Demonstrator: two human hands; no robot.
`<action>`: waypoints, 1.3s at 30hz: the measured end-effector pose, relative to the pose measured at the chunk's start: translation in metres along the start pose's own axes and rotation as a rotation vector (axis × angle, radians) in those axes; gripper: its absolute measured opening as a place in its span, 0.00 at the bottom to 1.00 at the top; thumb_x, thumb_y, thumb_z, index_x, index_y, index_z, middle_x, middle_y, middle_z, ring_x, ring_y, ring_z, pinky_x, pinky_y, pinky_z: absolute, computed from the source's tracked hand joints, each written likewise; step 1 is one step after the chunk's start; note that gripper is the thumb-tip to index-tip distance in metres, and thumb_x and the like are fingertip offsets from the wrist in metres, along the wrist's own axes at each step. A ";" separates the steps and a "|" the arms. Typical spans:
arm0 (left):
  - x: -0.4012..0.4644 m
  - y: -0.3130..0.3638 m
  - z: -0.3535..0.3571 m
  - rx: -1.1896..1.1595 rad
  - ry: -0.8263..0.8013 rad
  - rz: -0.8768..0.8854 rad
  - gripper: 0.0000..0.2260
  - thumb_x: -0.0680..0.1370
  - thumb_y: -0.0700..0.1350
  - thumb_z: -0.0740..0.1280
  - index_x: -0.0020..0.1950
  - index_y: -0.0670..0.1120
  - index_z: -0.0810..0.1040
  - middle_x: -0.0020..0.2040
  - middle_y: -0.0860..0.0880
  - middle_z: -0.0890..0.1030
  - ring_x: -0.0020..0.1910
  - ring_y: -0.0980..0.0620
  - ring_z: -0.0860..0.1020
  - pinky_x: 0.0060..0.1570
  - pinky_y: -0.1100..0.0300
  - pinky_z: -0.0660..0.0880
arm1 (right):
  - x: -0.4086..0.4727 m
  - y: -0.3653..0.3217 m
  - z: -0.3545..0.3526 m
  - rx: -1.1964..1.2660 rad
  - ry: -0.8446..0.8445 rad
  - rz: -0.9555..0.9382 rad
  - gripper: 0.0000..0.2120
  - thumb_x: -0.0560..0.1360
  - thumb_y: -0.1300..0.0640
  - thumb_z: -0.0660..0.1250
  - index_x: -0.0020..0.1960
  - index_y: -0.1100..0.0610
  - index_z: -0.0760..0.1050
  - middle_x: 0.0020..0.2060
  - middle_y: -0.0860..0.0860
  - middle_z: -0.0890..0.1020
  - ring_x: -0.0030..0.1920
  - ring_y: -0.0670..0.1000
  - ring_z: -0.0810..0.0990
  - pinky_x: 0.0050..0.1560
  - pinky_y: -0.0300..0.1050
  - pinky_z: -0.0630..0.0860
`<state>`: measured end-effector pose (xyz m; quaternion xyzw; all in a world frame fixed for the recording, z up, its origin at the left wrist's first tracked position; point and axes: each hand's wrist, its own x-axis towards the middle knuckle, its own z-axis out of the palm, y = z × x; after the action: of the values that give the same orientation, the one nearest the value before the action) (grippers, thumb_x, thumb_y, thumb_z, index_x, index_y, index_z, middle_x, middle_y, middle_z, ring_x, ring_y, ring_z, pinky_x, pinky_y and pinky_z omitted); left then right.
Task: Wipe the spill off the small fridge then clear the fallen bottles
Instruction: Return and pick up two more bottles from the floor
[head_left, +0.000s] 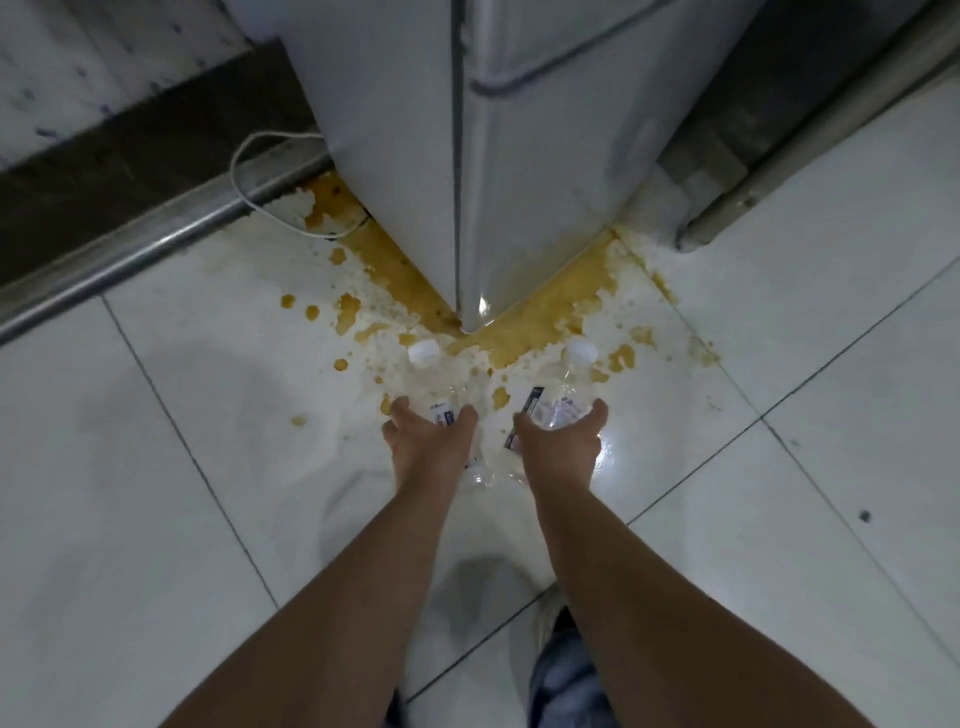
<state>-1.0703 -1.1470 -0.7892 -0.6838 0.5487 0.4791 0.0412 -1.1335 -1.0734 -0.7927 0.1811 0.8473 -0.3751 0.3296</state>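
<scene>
- The left hand (423, 441) reaches down to the floor, thumb and fingers spread into a wide curve around the body of a clear plastic bottle with a white screw cap (434, 382); it grasps the bottle across its labelled middle.
- The right hand (563, 444) does the same with a second clear plastic bottle with a white cap (563, 387), thumb on one side and fingers on the other, cupping the labelled section from below.
- Both bottles lie with their caps pointing away from the person, toward the corner of the fridge, and their bases hidden under the hands.
- The small white fridge (519, 156) stands upright just beyond the bottles, its near corner facing the person.
- A yellow-brown liquid spill (545, 306) pools along both sides of the fridge's base and spreads in blotches and droplets across the white tiled floor (156, 467), reaching the spot where the bottles lie.
- A thin white cord (244, 156) loops on the floor to the left of the fridge, beside a grey metal rail (130, 254) that runs along the wall's edge.
- Part of a blue denim trouser leg (566, 680) shows at the bottom edge.
</scene>
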 end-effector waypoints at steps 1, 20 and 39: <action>-0.023 0.012 -0.016 -0.028 -0.001 -0.001 0.34 0.72 0.51 0.69 0.73 0.44 0.57 0.69 0.43 0.64 0.64 0.41 0.69 0.56 0.52 0.71 | -0.022 -0.013 -0.017 0.002 -0.006 -0.007 0.42 0.70 0.54 0.71 0.75 0.52 0.49 0.66 0.60 0.67 0.62 0.61 0.72 0.62 0.55 0.71; -0.410 0.166 -0.199 -0.433 -0.257 0.091 0.29 0.67 0.54 0.66 0.65 0.49 0.61 0.60 0.43 0.74 0.55 0.42 0.77 0.54 0.43 0.76 | -0.335 -0.164 -0.329 -0.137 -0.106 -0.399 0.40 0.75 0.50 0.65 0.76 0.55 0.42 0.70 0.58 0.57 0.64 0.60 0.68 0.59 0.50 0.70; -0.634 0.040 -0.236 -0.024 -0.396 0.630 0.27 0.73 0.59 0.66 0.63 0.47 0.62 0.43 0.52 0.73 0.42 0.52 0.76 0.33 0.59 0.71 | -0.517 0.024 -0.483 -0.025 0.241 -0.472 0.40 0.74 0.47 0.66 0.76 0.53 0.46 0.70 0.56 0.58 0.62 0.60 0.72 0.56 0.47 0.70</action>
<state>-0.9190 -0.8495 -0.1998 -0.3760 0.7078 0.5979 -0.0110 -0.9539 -0.7241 -0.2039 0.0180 0.9038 -0.4067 0.1318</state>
